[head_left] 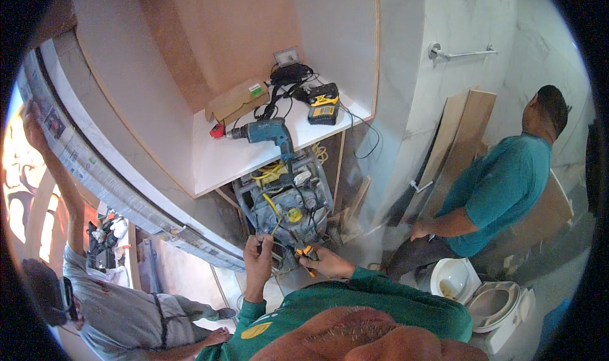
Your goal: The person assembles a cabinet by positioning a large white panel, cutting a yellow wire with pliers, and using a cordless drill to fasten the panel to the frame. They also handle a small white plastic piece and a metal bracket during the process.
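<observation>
Cord [271,204], yellow, runs over the grey tube-framed machine [261,215] below the white shelf [204,171]. Left hand [257,263]: fingertips drawn into a pinch, apparently on the cord's near end. Right hand [333,263]: closed round an orange-handled tool [308,252], just beside the left. Progress, by judgement: partway, cord and tool both taken up; end too small to tell whether cut or joined, so remainder unclear. Shelf bears blue drill [266,131], cardboard box [238,104], yellow-black charger [324,103]. Co-worker in teal [501,183] to the right.
</observation>
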`<state>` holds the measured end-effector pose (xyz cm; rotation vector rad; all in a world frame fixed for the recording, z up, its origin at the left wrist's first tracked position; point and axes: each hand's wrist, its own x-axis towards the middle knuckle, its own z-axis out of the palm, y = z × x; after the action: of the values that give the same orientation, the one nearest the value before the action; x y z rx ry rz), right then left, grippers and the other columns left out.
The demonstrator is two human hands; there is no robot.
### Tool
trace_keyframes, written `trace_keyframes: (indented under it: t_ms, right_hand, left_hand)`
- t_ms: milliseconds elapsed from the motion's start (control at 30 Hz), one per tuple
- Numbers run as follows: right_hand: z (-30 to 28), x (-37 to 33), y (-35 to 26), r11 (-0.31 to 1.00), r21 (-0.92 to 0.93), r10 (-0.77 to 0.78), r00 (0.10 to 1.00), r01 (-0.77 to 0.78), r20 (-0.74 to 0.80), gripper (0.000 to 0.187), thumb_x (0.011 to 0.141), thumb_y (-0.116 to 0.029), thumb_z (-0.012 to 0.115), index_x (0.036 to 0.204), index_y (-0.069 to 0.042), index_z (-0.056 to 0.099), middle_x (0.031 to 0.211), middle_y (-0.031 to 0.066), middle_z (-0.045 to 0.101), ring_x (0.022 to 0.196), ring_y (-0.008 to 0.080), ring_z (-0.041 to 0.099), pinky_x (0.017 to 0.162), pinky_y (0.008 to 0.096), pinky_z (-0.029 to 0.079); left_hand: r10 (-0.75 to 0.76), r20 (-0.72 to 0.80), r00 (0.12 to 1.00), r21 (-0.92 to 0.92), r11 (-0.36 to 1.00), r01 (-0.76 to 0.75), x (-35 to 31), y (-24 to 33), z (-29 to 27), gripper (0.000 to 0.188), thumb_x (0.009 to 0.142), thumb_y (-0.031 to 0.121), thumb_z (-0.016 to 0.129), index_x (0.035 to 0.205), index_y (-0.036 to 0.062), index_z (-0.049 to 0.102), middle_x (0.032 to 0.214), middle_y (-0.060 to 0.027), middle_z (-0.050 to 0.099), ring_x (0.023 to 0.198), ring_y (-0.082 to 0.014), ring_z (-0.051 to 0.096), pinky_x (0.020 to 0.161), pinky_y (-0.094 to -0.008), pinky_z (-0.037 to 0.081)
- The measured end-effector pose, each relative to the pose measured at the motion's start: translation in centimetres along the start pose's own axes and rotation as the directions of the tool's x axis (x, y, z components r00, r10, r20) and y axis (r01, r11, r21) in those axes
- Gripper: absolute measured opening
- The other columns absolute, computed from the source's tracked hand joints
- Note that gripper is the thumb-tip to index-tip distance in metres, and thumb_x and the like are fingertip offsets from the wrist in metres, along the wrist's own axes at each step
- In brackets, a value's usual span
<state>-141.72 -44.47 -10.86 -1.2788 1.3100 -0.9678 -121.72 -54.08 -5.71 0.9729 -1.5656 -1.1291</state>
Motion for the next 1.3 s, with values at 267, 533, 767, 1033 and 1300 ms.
trace_keyframes:
  t_ms: [267,533,767,1033,1300]
  right_hand:
    - [5.8,0.5,4.0,0.999,-0.028,-0.033,0.999,0.033,0.011,0.052,0.100,-0.046,0.068,0.134,-0.008,0.059,0.094,0.0048,0.066,0.077,0.0162,0.057,0.069,0.0364,0.051]
    - [5.4,3.4,-2.7,0.943,-0.276,0.238,0.955,-0.184,0.177,0.069,0.097,-0.053,0.066,0.139,0.001,0.053,0.112,0.0205,0.069,0.102,0.0302,0.066,0.093,0.0433,0.053]
    - [2.4,5.6,-4.7,0.984,-0.177,0.038,0.962,0.011,0.271,0.056,0.096,-0.045,0.069,0.131,-0.001,0.061,0.124,0.0227,0.067,0.119,0.0350,0.063,0.105,0.0437,0.049]
    - [-0.4,6.8,-3.0,0.990,-0.144,0.029,0.978,0.001,0.208,0.046,0.100,-0.040,0.067,0.127,-0.003,0.062,0.110,0.0128,0.071,0.101,0.0265,0.066,0.094,0.0398,0.051]
    - [-5.7,6.7,-4.5,0.998,0.003,0.069,0.996,-0.069,-0.051,0.038,0.101,-0.032,0.068,0.127,-0.004,0.063,0.104,0.0031,0.071,0.089,0.0150,0.064,0.082,0.0326,0.052]
  left_hand:
    - [-0.073,-0.061,0.995,-0.038,0.997,0.071,-2.5,-0.8,-5.5,0.024,0.104,0.029,0.066,0.096,0.0065,0.066,0.068,0.0046,0.050,0.058,-0.0040,0.046,0.052,-0.0230,0.037]
    - [-0.122,-0.301,0.946,-0.074,0.992,0.104,-4.1,-0.9,-7.2,0.022,0.104,0.026,0.067,0.095,0.0058,0.067,0.073,0.0099,0.043,0.064,-0.0009,0.033,0.056,-0.0222,0.024]
    - [-0.132,-0.336,0.933,0.058,0.985,0.160,-2.7,-0.6,-5.1,0.022,0.104,0.023,0.067,0.098,0.0019,0.069,0.078,0.0075,0.047,0.070,-0.0038,0.037,0.060,-0.0237,0.030]
    - [-0.138,-0.258,0.956,0.187,0.964,0.190,0.9,0.5,-2.1,0.022,0.100,0.020,0.070,0.102,-0.0015,0.073,0.089,-0.0055,0.065,0.082,-0.0136,0.060,0.074,-0.0289,0.047]
    - [-0.256,-0.266,0.930,0.165,0.938,0.305,0.7,-0.4,-1.1,0.025,0.100,0.023,0.070,0.102,-0.0012,0.073,0.089,-0.0023,0.065,0.080,-0.0095,0.053,0.072,-0.0269,0.045]
